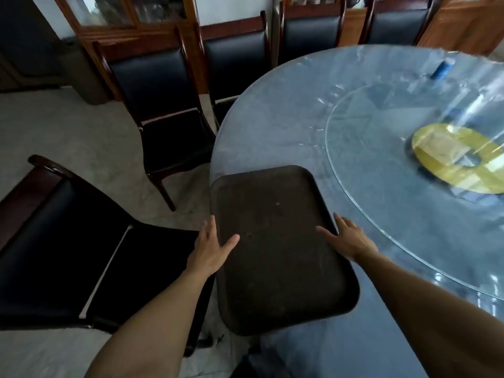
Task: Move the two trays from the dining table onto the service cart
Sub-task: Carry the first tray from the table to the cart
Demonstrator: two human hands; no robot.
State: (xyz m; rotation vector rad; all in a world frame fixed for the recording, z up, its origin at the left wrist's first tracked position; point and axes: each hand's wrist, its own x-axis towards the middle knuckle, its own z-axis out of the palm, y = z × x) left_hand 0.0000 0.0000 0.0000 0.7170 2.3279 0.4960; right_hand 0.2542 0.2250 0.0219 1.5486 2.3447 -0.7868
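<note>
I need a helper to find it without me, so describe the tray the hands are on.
Start at the big round glass-topped table ringed by dark chairs. At its near edge lies a dark brown rectangular tray with rounded corners, overhanging the rim, the left hand and right hand on its long sides. It is the only flat, dull, empty thing there; the yellow disc sits farther in, on the glass turntable.

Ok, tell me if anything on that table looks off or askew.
The dark tray sits skewed, overhanging the round table at its near edge, with the left hand and right hand on its sides. No spill or damage visible.
</note>
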